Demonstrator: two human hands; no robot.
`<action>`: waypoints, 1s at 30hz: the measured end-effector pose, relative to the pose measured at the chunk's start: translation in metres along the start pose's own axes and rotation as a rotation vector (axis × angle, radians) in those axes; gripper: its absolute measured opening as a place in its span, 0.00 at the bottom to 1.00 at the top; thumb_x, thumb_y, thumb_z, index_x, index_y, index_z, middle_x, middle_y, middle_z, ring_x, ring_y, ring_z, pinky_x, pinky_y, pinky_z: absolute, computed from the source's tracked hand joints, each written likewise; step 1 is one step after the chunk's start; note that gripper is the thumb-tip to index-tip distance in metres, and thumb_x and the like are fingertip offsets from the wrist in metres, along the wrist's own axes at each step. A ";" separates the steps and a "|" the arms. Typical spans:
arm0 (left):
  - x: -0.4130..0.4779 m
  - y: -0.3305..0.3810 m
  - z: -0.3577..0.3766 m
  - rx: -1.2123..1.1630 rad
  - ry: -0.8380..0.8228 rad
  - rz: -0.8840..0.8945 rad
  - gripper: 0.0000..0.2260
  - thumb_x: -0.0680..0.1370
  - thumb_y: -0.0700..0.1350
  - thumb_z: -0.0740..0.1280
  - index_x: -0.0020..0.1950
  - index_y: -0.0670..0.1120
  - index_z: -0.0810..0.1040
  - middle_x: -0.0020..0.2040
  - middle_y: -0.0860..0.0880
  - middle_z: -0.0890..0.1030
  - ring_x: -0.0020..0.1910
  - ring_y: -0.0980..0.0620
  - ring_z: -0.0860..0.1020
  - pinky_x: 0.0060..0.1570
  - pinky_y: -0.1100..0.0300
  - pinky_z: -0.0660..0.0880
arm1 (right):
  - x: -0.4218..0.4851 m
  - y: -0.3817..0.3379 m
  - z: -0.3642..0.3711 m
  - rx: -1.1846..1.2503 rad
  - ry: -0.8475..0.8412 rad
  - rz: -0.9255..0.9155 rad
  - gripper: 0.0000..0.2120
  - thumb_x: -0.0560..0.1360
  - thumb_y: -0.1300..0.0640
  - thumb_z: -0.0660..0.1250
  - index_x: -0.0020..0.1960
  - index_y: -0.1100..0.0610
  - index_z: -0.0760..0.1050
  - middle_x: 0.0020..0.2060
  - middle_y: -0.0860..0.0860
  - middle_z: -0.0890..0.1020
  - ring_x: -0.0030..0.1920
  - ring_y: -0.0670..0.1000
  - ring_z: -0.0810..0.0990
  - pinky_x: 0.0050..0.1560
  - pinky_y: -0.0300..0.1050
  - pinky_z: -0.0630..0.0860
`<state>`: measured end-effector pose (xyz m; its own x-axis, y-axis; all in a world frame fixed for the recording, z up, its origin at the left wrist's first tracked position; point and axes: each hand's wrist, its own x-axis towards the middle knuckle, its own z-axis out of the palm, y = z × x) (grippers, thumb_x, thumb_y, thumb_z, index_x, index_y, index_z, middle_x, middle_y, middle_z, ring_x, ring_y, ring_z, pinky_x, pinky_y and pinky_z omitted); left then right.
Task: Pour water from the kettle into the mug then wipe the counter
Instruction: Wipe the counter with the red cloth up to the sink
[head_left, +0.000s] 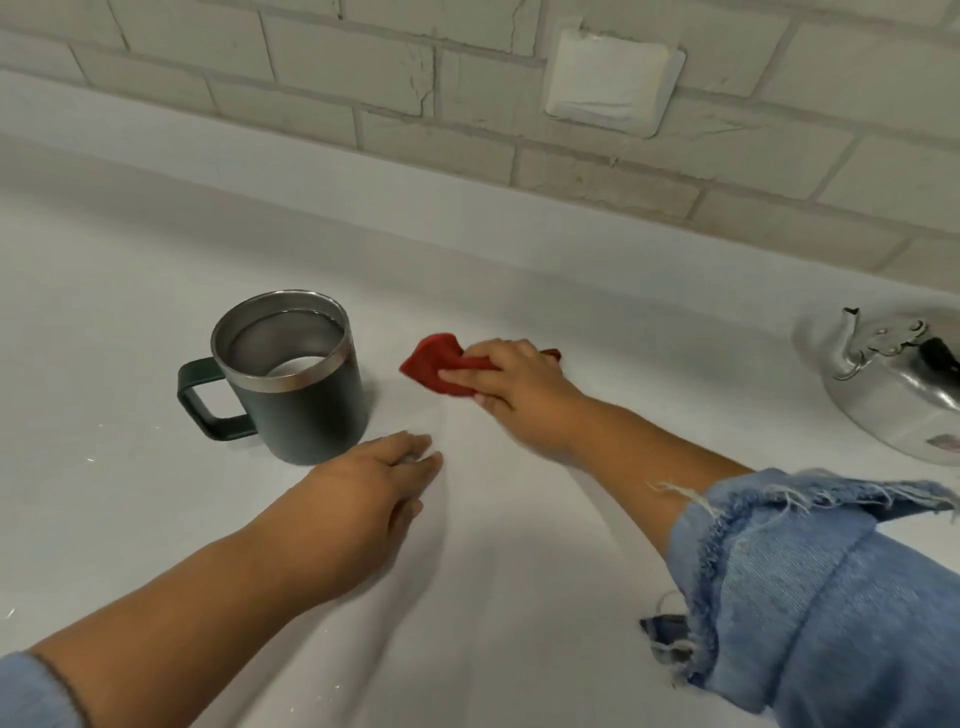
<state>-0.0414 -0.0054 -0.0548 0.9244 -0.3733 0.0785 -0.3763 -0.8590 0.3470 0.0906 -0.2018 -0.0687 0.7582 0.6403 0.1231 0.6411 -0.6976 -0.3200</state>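
Note:
A dark green mug (296, 395) with a steel rim and inside stands upright on the white counter (519, 597), its handle pointing left. My right hand (514, 389) presses a crumpled red cloth (434, 364) onto the counter just right of the mug. My left hand (363, 499) lies flat on the counter in front of the mug, holding nothing. A silver metal kettle (898, 395) sits at the far right, partly cut off by the frame edge, its spout pointing left.
A pale brick wall (363, 78) runs along the back of the counter, with a white cover plate (613, 83) fixed on it. A frayed blue denim sleeve (810, 587) covers my right forearm.

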 end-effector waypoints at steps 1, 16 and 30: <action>-0.004 0.000 -0.002 -0.019 0.007 0.005 0.20 0.79 0.50 0.58 0.71 0.56 0.65 0.73 0.58 0.64 0.70 0.58 0.64 0.65 0.69 0.57 | -0.009 -0.004 -0.001 0.009 -0.018 -0.014 0.19 0.80 0.54 0.58 0.67 0.37 0.70 0.67 0.43 0.68 0.64 0.49 0.62 0.65 0.48 0.59; -0.069 -0.014 -0.033 0.106 0.037 -0.120 0.13 0.76 0.44 0.63 0.59 0.54 0.78 0.56 0.56 0.78 0.53 0.52 0.76 0.48 0.64 0.68 | -0.107 -0.017 -0.077 0.347 0.214 0.368 0.17 0.74 0.65 0.68 0.60 0.51 0.79 0.51 0.49 0.72 0.50 0.44 0.74 0.53 0.21 0.62; -0.078 -0.006 -0.026 0.142 -0.042 -0.135 0.17 0.78 0.45 0.59 0.66 0.51 0.74 0.65 0.54 0.74 0.59 0.50 0.73 0.56 0.60 0.71 | -0.173 -0.085 -0.002 0.078 0.009 0.400 0.20 0.77 0.51 0.61 0.68 0.41 0.68 0.58 0.42 0.68 0.55 0.46 0.74 0.54 0.37 0.72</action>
<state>-0.1094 0.0378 -0.0390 0.9647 -0.2634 0.0004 -0.2572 -0.9419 0.2159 -0.0947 -0.2543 -0.0611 0.9474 0.3197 -0.0172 0.2843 -0.8646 -0.4142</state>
